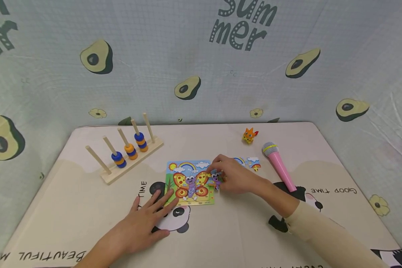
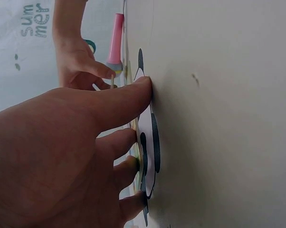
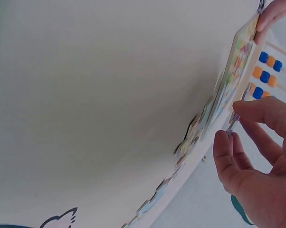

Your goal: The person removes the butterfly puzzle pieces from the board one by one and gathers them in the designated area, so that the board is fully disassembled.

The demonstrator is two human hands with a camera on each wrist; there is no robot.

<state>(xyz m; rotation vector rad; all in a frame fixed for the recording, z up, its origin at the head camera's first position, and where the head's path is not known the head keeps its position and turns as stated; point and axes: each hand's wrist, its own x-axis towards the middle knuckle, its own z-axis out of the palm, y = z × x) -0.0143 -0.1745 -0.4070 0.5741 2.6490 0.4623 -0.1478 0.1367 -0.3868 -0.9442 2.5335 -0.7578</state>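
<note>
A butterfly picture board (image 1: 191,182) lies flat on the table, its printed butterfly under a rainbow. The left hand (image 1: 139,225) is spread, its fingertips resting at the board's lower left edge; in the left wrist view the left hand (image 2: 86,137) has its fingers against that edge. At the board's right side the right hand (image 1: 236,175) pinches a small puzzle piece (image 1: 216,179) with a purple figure. The right wrist view shows the right hand (image 3: 262,152) holding the thin piece (image 3: 233,124) between thumb and fingers, off the table.
Loose puzzle pieces (image 1: 254,162) lie behind the right hand. Farther right is a pink microphone (image 1: 281,167), with a small orange toy (image 1: 249,136) behind it. A wooden peg stand (image 1: 134,165) with blue and orange rings stands at the back left.
</note>
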